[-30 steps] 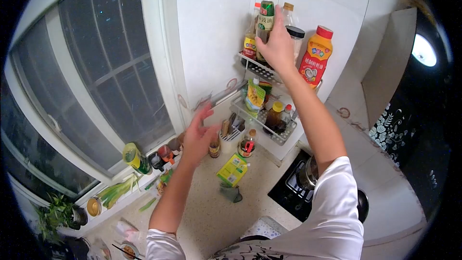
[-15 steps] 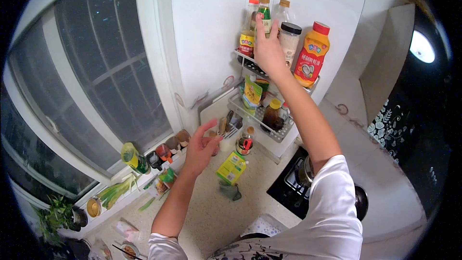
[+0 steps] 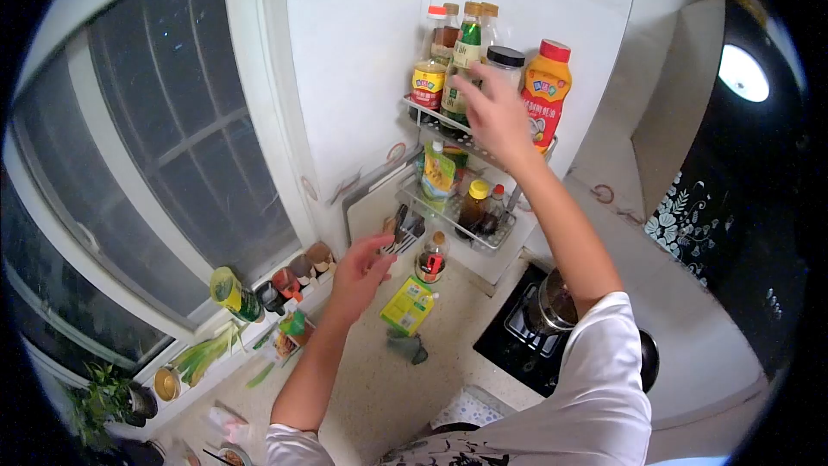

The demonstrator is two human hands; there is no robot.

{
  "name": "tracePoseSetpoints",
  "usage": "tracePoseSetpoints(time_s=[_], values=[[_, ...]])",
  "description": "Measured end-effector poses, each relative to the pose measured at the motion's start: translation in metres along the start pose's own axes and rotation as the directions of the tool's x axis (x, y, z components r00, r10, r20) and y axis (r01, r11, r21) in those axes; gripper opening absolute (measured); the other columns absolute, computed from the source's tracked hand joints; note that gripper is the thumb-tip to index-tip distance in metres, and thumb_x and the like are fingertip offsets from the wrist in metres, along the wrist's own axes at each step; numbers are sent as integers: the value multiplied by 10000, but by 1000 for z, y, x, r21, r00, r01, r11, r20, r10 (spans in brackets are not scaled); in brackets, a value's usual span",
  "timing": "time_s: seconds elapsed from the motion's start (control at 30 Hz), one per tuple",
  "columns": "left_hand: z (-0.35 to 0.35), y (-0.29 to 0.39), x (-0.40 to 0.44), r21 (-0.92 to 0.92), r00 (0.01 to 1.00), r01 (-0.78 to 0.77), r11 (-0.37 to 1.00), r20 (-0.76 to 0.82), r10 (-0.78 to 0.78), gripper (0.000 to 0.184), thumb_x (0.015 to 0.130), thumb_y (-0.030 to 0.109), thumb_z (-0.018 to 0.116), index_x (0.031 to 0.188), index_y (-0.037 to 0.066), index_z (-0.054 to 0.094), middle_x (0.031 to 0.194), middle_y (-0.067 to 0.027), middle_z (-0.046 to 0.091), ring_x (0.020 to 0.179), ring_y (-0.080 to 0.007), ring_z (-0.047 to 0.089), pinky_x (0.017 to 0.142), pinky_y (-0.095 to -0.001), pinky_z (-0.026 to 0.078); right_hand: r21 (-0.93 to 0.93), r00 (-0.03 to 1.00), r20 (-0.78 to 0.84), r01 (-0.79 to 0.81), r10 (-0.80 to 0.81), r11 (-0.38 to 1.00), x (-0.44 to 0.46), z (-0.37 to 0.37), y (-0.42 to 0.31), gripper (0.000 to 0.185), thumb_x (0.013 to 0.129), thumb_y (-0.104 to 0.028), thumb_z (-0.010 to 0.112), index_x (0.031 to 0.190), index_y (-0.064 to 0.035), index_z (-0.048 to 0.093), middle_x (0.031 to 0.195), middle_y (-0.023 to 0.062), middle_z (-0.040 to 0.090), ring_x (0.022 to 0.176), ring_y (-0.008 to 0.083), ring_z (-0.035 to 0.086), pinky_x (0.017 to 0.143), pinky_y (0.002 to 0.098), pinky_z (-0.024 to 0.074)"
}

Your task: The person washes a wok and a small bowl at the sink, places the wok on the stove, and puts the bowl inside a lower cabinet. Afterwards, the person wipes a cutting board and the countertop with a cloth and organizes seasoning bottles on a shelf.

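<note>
My right hand (image 3: 498, 112) is raised at the upper shelf (image 3: 448, 125), its fingers apart and nothing held. Just left of its fingertips a green-necked bottle (image 3: 467, 45) stands upright on that shelf. Beside it are a bottle with a red cap and yellow label (image 3: 428, 82), a black-lidded jar (image 3: 505, 62) and a red and yellow sauce bottle (image 3: 547, 91). My left hand (image 3: 358, 274) hovers empty over the counter with spread fingers, left of a dark sauce bottle (image 3: 430, 259) and a green-yellow packet (image 3: 408, 305).
The lower shelf (image 3: 492, 246) holds a pouch (image 3: 438, 174) and a yellow-capped bottle (image 3: 473, 205). A pot (image 3: 552, 306) sits on the black stove (image 3: 517, 354) at right. Cups, a green canister (image 3: 235, 293) and scallions (image 3: 205, 355) line the window sill.
My right hand has come off the green-necked bottle and moved to its right; its fingers no longer wrap that bottle. The whole view has shifted slightly. My left hand stays spread over the counter.
</note>
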State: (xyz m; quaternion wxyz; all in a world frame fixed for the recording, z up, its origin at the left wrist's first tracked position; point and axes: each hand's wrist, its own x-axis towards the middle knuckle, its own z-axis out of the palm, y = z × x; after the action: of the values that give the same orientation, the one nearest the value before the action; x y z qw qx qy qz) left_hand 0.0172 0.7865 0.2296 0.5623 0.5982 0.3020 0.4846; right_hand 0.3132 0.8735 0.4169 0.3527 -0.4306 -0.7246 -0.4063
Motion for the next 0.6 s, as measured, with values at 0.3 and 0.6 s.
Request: tracePoseSetpoints(time_s=[0.3,0.6], values=[[-1,-2,-1,-19,998,58,998,18,-57,299,962,109,602,1259,74,617,1234,-30,633,983,-113,649,750,-244,536,-25,840,-76,-541,538,841,-27,-57,52,964,750,-92,780,1544,-236,251,1228,281,484,1045,405,581,906,466,498],[8,-16,-5,-23,992,106,994,74,-104,271,984,122,565,1237,44,621,1201,-53,658,1026,-162,664,802,-302,559,125,786,115,-618,608,776,-12,-27,61,973,790,-30,755,1554,-253,195,1075,227,515,956,375,607,872,440,525]])
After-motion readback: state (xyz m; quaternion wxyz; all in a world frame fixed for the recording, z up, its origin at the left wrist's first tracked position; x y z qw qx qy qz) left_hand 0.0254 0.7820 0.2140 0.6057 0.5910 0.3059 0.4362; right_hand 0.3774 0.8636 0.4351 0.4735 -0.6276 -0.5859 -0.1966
